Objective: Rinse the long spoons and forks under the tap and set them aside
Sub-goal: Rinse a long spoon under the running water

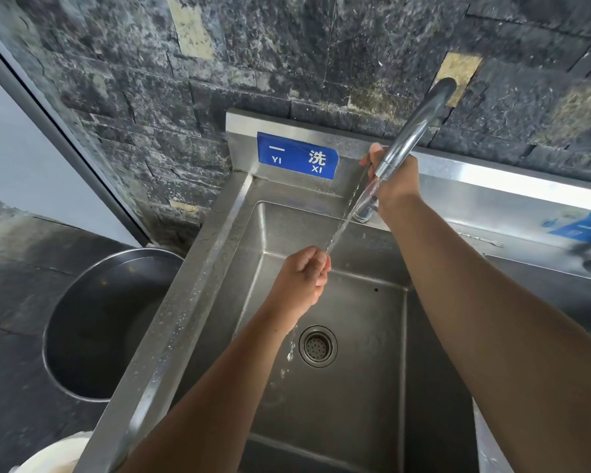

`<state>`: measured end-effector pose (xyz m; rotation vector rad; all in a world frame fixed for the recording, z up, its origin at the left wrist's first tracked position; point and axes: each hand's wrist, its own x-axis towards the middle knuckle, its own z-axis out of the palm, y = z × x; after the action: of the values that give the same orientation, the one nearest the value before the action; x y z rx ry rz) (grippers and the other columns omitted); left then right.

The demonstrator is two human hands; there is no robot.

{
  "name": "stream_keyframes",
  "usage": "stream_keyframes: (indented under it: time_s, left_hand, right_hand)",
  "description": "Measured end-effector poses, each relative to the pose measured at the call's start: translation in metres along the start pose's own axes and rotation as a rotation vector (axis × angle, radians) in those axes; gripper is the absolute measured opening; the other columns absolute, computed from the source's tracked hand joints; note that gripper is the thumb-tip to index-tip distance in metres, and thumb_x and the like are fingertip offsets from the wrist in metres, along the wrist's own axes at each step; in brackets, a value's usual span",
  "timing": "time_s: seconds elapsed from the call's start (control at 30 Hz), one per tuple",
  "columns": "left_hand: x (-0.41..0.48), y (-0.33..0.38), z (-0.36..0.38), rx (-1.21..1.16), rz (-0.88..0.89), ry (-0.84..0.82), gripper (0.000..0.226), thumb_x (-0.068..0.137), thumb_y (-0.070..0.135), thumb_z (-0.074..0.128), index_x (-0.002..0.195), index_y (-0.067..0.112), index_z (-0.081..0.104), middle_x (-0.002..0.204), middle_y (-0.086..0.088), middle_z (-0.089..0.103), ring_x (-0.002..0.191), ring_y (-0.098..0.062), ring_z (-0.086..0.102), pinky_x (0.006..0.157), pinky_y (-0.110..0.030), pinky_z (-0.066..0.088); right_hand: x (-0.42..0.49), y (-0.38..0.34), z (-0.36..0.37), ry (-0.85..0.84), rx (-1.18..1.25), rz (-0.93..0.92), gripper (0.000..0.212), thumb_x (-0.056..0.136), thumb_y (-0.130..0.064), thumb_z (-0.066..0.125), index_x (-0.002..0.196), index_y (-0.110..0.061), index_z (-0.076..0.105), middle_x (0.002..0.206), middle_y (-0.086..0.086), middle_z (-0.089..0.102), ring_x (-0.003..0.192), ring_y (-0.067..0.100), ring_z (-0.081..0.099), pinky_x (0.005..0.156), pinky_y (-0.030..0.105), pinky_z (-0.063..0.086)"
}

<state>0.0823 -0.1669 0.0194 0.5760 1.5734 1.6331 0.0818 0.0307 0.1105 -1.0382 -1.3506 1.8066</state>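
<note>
Water runs from the curved steel tap (pixel 413 131) slantwise into the steel sink (pixel 355 421). A thin, long metal utensil (pixel 348 206) stretches along the stream between my two hands; its ends are hidden, so spoon or fork cannot be told. My left hand (pixel 302 278) is a fist around its lower end, over the middle of the basin, with water spilling off below it. My right hand (pixel 394 180) is closed on the upper end, just behind the tap's spout. A thin fork-like piece (pixel 485 240) lies on the wet ledge to the right.
The drain strainer (pixel 318 345) sits in the basin floor. A large dark metal pot (pixel 99 322) stands on the floor left of the sink, a white bucket rim (pixel 48 455) below it. A blue label (pixel 297 155) is on the backsplash. A rough dark stone wall rises behind.
</note>
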Motion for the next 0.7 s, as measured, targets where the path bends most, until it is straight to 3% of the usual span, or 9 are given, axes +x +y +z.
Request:
stream_keyframes:
  time_s: [0.07,0.13,0.3,0.4,0.5,0.6,0.7]
  left_hand:
    - [0.0,-0.001,-0.002,-0.002,0.011,0.004,0.035,0.107,0.015,0.037,0.074,0.011,0.046,0.05,0.012,0.028,0.039,-0.002,0.021,0.036,-0.015,0.018]
    - [0.0,-0.003,-0.004,-0.011,0.022,0.01,0.034,0.107,0.016,0.037,0.074,0.01,0.046,0.051,0.012,0.028,0.039,-0.001,0.022,0.036,-0.014,0.018]
    - [-0.001,-0.006,-0.007,-0.025,0.036,-0.003,0.033,0.106,0.019,0.039,0.075,0.011,0.046,0.056,0.002,0.027,0.041,-0.005,0.021,0.038,-0.016,0.016]
    - [0.0,-0.007,-0.006,-0.026,0.024,-0.023,0.033,0.107,0.019,0.038,0.075,0.012,0.047,0.058,-0.001,0.03,0.043,-0.008,0.021,0.04,-0.02,0.014]
    - [0.002,-0.01,0.0,-0.04,-0.008,-0.033,0.032,0.107,0.019,0.038,0.076,0.013,0.048,0.058,0.001,0.033,0.044,-0.008,0.022,0.042,-0.021,0.013]
    - [0.005,-0.012,0.005,-0.075,-0.017,-0.049,0.028,0.107,0.018,0.039,0.084,0.011,0.052,0.059,0.001,0.035,0.043,-0.006,0.022,0.04,-0.017,0.015]
    - [0.003,-0.017,0.002,-0.145,-0.033,-0.072,0.025,0.106,0.016,0.039,0.094,0.011,0.06,0.062,0.004,0.042,0.043,-0.007,0.026,0.041,-0.019,0.019]
  right_hand:
    - [0.003,-0.002,0.001,-0.014,0.079,0.041,0.016,0.101,-0.002,0.044,0.092,0.001,0.058,0.065,0.006,0.053,0.036,0.003,0.049,0.04,0.015,0.042]
    - [0.006,-0.003,0.003,-0.032,0.152,0.059,0.02,0.101,-0.001,0.045,0.085,0.0,0.057,0.059,0.004,0.05,0.036,0.003,0.049,0.039,0.015,0.042]
    - [0.014,-0.001,0.0,-0.059,-0.056,-0.05,0.02,0.1,-0.01,0.054,0.082,-0.002,0.057,0.063,0.003,0.051,0.04,0.002,0.049,0.043,0.016,0.041]
    - [0.024,-0.006,-0.002,-0.037,0.033,-0.003,0.032,0.102,-0.01,0.047,0.072,-0.008,0.058,0.067,0.005,0.059,0.042,0.005,0.054,0.044,0.018,0.044]
    - [0.03,-0.007,-0.005,0.0,0.071,0.037,0.033,0.103,-0.009,0.041,0.078,-0.008,0.063,0.065,0.002,0.065,0.043,0.006,0.058,0.045,0.017,0.046]
    - [0.033,-0.007,-0.007,0.042,-0.048,-0.04,0.028,0.101,-0.008,0.046,0.08,-0.009,0.065,0.058,-0.004,0.066,0.041,0.003,0.056,0.043,0.015,0.045]
    - [0.036,-0.009,-0.007,0.01,-0.055,-0.093,0.017,0.1,-0.009,0.053,0.098,0.001,0.066,0.052,-0.008,0.066,0.042,-0.001,0.057,0.043,0.015,0.045]
